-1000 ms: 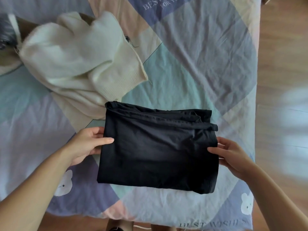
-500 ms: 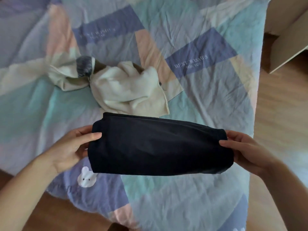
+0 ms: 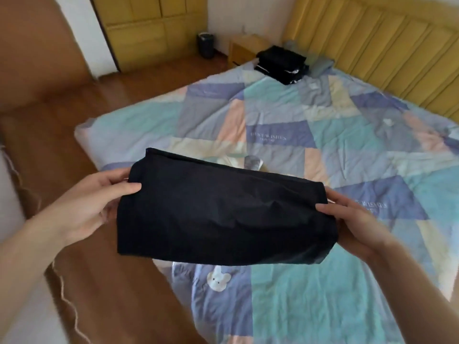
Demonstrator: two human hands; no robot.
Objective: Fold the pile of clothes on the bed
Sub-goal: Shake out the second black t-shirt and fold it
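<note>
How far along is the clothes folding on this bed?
Done: a stack of dark folded clothes sits at the far end of the bed, near the headboard. In hand: a folded black garment, held off the bed between the left hand and right hand. Left: placing it, likely on that stack, and folding whatever lies behind it, only a sliver of which shows.

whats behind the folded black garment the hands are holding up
Just past the folded black garment's top edge, a grey-and-cream scrap of clothing shows on the patchwork bedsheet. The rest of it is covered by the garment.
</note>
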